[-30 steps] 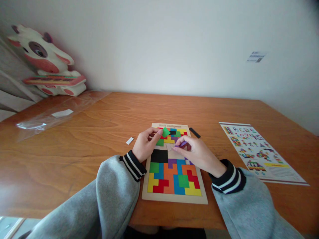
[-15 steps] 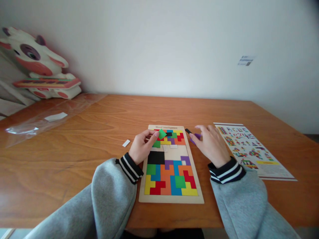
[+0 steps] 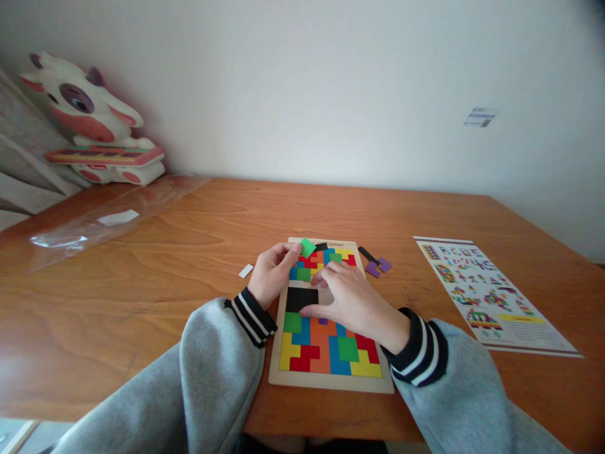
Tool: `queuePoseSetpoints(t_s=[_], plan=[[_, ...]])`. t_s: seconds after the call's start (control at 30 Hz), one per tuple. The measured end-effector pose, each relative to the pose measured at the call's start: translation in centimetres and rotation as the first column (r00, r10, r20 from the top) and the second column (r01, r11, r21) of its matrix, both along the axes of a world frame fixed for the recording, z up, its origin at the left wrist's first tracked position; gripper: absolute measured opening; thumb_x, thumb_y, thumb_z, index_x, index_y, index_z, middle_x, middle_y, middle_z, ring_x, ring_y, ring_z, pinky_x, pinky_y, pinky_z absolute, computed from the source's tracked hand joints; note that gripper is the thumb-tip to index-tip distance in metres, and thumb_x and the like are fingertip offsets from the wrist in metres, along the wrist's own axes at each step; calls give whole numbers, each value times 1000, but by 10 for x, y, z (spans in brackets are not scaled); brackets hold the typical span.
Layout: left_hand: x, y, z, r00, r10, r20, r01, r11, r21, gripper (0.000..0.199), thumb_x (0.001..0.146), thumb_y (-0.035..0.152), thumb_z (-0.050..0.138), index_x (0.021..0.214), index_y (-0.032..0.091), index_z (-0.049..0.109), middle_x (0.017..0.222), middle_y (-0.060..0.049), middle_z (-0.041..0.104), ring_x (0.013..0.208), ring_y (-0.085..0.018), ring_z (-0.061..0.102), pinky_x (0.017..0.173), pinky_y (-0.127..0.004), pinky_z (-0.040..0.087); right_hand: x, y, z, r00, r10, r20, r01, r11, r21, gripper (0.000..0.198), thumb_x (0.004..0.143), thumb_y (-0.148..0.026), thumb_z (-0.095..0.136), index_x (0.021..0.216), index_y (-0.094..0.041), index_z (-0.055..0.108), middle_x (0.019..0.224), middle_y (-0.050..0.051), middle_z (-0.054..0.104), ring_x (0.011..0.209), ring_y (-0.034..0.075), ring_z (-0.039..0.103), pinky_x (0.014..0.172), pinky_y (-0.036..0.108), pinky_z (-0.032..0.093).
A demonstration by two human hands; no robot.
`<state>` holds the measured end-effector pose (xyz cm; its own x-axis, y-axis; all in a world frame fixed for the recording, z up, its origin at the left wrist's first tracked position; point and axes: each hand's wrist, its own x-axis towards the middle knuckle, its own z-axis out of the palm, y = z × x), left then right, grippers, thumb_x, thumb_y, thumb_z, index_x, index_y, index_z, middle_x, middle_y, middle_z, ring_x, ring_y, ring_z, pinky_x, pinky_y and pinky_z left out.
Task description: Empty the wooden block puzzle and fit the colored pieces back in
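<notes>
The left hand (image 3: pixel 271 276) pinches a green piece (image 3: pixel 308 247) over the puzzle board's (image 3: pixel 331 383) far edge, partly covering an unreadable heading. The right hand (image 3: pixel 354 295), thumb and fingers parted about a black block (image 3: pixel 301 299), hides the board's middle; contact is unclear. The wall label (image 3: pixel 480 117) and printed sheet (image 3: pixel 491 290) are illegible.

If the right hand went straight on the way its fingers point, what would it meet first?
Probably the black block on the puzzle board, just ahead of the right hand; whether they touch is unclear.
</notes>
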<state>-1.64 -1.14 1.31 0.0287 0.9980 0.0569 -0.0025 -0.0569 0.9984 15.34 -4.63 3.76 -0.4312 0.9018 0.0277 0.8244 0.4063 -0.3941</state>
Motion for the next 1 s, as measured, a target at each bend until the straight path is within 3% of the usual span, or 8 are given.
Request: queuePoseSetpoints(t_s=[0.2, 0.37, 0.5, 0.77, 1.0], plan=[[-1, 1, 1, 998, 23, 67, -21, 999, -25, 52, 71, 65, 72, 82, 14, 68, 59, 4, 52, 50, -7, 39, 48, -20, 30, -12, 9, 11, 991, -13, 135, 26, 995, -98, 44, 68, -53, 82, 91, -18, 71, 96, 10, 69, 94, 31, 62, 82, 43, 45], [-1, 2, 0, 995, 19, 99, -16, 999, -28, 50, 72, 63, 72, 82, 14, 68, 60, 4, 52, 52, -7, 39, 50, -21, 31, -13, 10, 18, 995, -13, 97, 31, 981, -189, 33, 71, -44, 82, 87, -18, 71, 92, 8, 70, 88, 27, 64, 72, 35, 44], [-1, 2, 0, 995, 14, 97, -12, 1000, -22, 48, 74, 61, 71, 84, 14, 69, 60, 4, 52, 52, -7, 39, 51, -21, 31, -12, 10, 19, 999, 30, 19, -25, 981, -193, 22, 73, -33, 81, 87, -19, 70, 90, 6, 71, 87, 23, 64, 71, 31, 43], [-1, 1, 1, 995, 22, 102, -19, 1000, -23, 49, 73, 61, 72, 89, 15, 72, 61, 4, 54, 53, -8, 39, 54, -23, 33, -14, 12, 21, 996, 77, 42, -63, 959, -275, 19, 72, -33, 81, 83, -20, 73, 75, 2, 72, 71, 19, 66, 61, 28, 40], [-1, 1, 1, 991, 13, 131, -10, 1000, -24, 48, 72, 61, 73, 85, 15, 71, 61, 3, 56, 54, -8, 43, 54, -23, 36, -16, 5, 20, 990, 131, 57, -117, 973, -200, 11, 78, -29, 75, 83, -20, 72, 81, 4, 73, 77, 20, 67, 64, 28, 42]])
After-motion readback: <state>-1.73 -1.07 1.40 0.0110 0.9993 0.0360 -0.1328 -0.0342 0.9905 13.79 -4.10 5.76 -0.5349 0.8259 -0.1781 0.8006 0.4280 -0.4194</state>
